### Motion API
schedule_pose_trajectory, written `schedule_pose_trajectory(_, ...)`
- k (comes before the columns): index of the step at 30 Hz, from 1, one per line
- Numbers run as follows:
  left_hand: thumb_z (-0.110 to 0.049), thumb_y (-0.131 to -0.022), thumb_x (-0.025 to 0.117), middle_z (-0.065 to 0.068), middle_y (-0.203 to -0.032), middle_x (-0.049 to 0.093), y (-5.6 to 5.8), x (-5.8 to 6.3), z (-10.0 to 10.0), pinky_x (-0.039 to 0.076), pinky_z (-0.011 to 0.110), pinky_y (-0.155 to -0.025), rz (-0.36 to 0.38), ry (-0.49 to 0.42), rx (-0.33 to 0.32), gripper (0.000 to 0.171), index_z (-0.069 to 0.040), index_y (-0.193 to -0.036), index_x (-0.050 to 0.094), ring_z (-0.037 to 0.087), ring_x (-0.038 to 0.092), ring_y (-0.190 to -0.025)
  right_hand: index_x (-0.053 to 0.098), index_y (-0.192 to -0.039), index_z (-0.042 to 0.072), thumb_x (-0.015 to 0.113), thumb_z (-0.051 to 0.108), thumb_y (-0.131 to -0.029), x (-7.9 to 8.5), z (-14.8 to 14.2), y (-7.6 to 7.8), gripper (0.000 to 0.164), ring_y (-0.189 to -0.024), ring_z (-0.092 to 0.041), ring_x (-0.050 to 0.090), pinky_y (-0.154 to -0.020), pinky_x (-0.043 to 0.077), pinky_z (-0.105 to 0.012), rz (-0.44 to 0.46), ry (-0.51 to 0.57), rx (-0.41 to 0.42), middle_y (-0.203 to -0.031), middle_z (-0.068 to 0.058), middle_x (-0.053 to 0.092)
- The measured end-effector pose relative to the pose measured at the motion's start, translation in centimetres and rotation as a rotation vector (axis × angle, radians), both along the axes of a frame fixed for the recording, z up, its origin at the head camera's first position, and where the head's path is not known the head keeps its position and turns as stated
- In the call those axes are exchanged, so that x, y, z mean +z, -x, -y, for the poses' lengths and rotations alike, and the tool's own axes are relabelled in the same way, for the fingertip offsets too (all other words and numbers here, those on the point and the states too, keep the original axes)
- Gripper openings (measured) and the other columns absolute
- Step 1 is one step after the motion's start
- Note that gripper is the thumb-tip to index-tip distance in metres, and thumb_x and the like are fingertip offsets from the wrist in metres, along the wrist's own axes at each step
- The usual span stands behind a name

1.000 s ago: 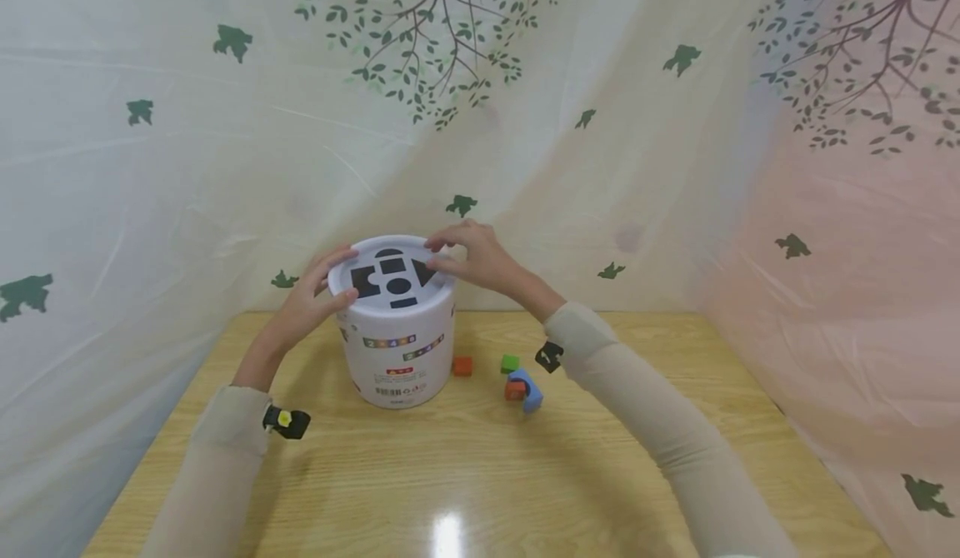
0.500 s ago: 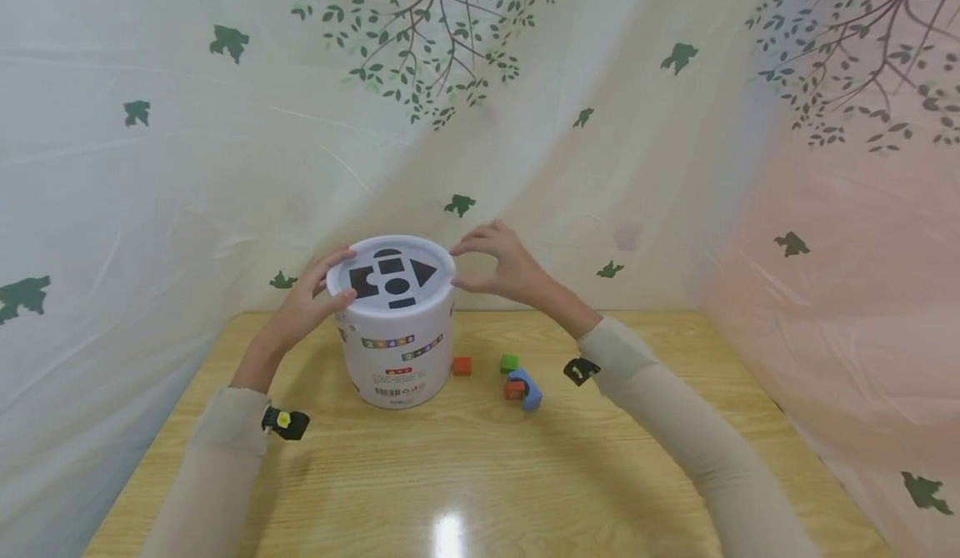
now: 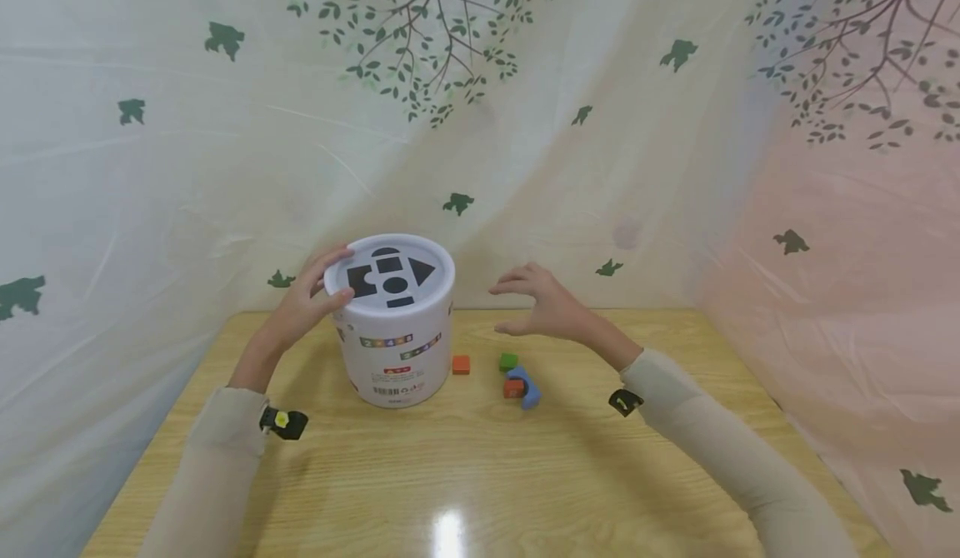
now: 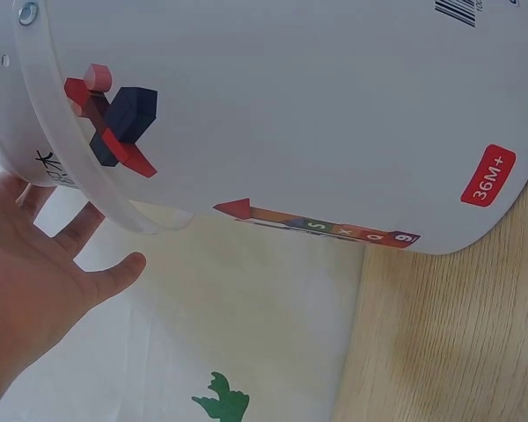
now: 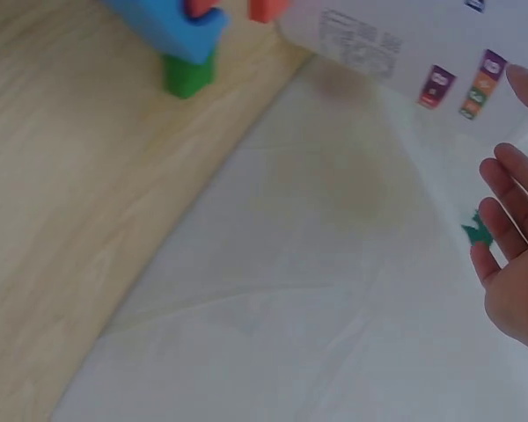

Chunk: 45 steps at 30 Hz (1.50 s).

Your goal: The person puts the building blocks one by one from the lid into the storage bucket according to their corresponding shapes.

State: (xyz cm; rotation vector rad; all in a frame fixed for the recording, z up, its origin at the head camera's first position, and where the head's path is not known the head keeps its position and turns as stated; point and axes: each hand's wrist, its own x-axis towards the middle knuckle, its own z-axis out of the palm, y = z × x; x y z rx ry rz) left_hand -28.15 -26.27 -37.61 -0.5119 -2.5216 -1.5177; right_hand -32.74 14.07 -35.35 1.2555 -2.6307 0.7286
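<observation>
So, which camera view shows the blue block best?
The head view: the blue block is fully in frame. The right wrist view shows it blurred, cut by the top edge; the left wrist view lacks it.

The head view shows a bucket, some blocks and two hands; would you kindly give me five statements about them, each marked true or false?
1. The left hand touches the bucket. True.
2. The right hand holds the green block. False: the right hand holds nothing, and the green block lies on the table.
3. A black triangle shows on top of the bucket. True.
4. The bucket lies on its side. False: it stands upright.
5. In the head view, the blue block lies to the right of the bucket. True.
</observation>
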Motion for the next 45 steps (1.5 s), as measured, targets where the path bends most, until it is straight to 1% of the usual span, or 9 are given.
schedule_pose_trajectory(8,-0.025,-0.098,0.061,0.01,-0.172,0.011,-0.1,0.1,-0.1,0.013,0.075,-0.12,0.007,0.002,-0.007,0.071,-0.018,-0.161,0.03,0.041,0.011,-0.156,0.07,-0.13,0.01,0.088,0.032,-0.076,-3.0,-2.2,-0.7,0.061,-0.119,-0.028,0.053,-0.097,0.051,-0.05,0.001,-0.136,0.025,-0.132,-0.01,0.065)
schedule_pose_trajectory(15,-0.025,-0.098,0.061,0.01,-0.171,0.011,-0.2,0.2,-0.1,0.013,0.075,-0.12,0.014,-0.001,-0.006,0.071,-0.018,-0.161,0.029,0.042,0.011,-0.156,0.071,-0.127,0.009,0.084,0.025,-0.077,-4.9,-3.0,-1.5,0.053,-0.117,-0.028,0.055,-0.095,0.052,-0.048,0.008,-0.197,0.081,-0.129,-0.01,0.067)
schedule_pose_trajectory(22,-0.025,-0.098,0.062,0.011,-0.171,0.011,-0.1,0.1,0.0,0.013,0.075,-0.121,0.018,-0.005,-0.006,0.071,-0.018,-0.161,0.029,0.042,0.011,-0.156,0.069,-0.129,0.005,0.077,0.012,-0.077,-5.9,-3.3,-1.9,0.053,-0.115,-0.028,0.053,-0.094,0.048,-0.048,0.081,-0.305,0.121,-0.131,-0.011,0.066)
schedule_pose_trajectory(25,-0.025,-0.098,0.062,0.011,-0.171,0.011,-0.1,0.1,0.0,0.013,0.074,-0.121,0.022,-0.006,-0.002,0.071,-0.018,-0.161,0.029,0.042,0.011,-0.156,0.069,-0.129,0.006,0.079,0.012,-0.08,-6.4,-3.3,-2.0,0.051,-0.115,-0.028,0.054,-0.095,0.048,-0.047,0.056,-0.345,0.152,-0.13,-0.01,0.067)
schedule_pose_trajectory(28,-0.025,-0.098,0.062,0.01,-0.172,0.01,-0.1,0.1,0.0,0.013,0.074,-0.121,0.025,-0.004,0.002,0.072,-0.019,-0.162,0.028,0.041,0.01,-0.156,0.07,-0.128,0.007,0.081,0.011,-0.082,-6.8,-3.4,-1.9,0.048,-0.112,-0.025,0.054,-0.092,0.049,-0.043,0.04,-0.374,0.172,-0.129,-0.009,0.068)
schedule_pose_trajectory(30,-0.026,-0.098,0.062,0.01,-0.172,0.01,0.0,0.1,0.0,0.013,0.074,-0.121,0.023,-0.004,0.001,0.072,-0.019,-0.162,0.028,0.041,0.01,-0.156,0.071,-0.127,0.008,0.081,0.006,-0.081,-6.9,-3.3,-2.0,0.047,-0.111,-0.024,0.055,-0.092,0.05,-0.042,0.034,-0.393,0.181,-0.128,-0.008,0.069)
schedule_pose_trajectory(35,-0.026,-0.098,0.062,0.009,-0.172,0.011,0.0,0.0,0.1,0.013,0.074,-0.121,0.017,-0.005,-0.002,0.072,-0.019,-0.161,0.029,0.041,0.011,-0.156,0.073,-0.123,0.01,0.073,-0.012,-0.076,-7.2,-3.2,-1.9,0.052,-0.107,-0.025,0.058,-0.092,0.052,-0.044,0.001,-0.407,0.21,-0.125,-0.008,0.071)
schedule_pose_trajectory(39,-0.026,-0.098,0.062,0.009,-0.172,0.011,0.0,0.1,0.0,0.013,0.074,-0.121,0.016,-0.006,-0.004,0.072,-0.019,-0.161,0.029,0.041,0.011,-0.156,0.074,-0.122,0.012,0.069,-0.018,-0.072,-7.7,-3.0,-1.5,0.058,-0.107,-0.025,0.059,-0.091,0.052,-0.045,-0.002,-0.415,0.23,-0.125,-0.008,0.071)
schedule_pose_trajectory(45,-0.026,-0.097,0.062,0.01,-0.172,0.011,0.0,0.0,0.0,0.013,0.075,-0.121,0.013,-0.004,-0.003,0.073,-0.02,-0.162,0.029,0.041,0.011,-0.156,0.073,-0.124,0.015,0.06,-0.02,-0.072,-8.2,-2.7,-1.0,0.064,-0.107,-0.024,0.058,-0.089,0.05,-0.043,0.015,-0.475,0.211,-0.126,-0.007,0.07)
